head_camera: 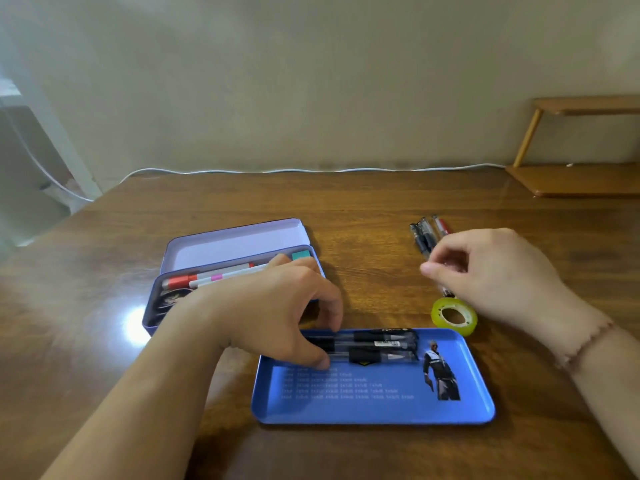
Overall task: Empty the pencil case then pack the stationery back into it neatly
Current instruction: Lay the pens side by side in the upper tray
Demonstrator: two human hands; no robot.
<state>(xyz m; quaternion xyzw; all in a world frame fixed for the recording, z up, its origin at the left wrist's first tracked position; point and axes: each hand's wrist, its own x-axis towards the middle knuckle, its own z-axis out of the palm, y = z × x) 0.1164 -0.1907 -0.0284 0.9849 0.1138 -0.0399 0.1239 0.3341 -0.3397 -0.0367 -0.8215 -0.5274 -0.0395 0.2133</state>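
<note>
Now packing: left hand gripping black pens on blue tray; right hand, at two o'clock, pinching another pen. Next, into pencil case.

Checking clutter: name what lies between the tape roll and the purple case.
Head view: only bare wooden table lies between tape roll and purple case.
</note>
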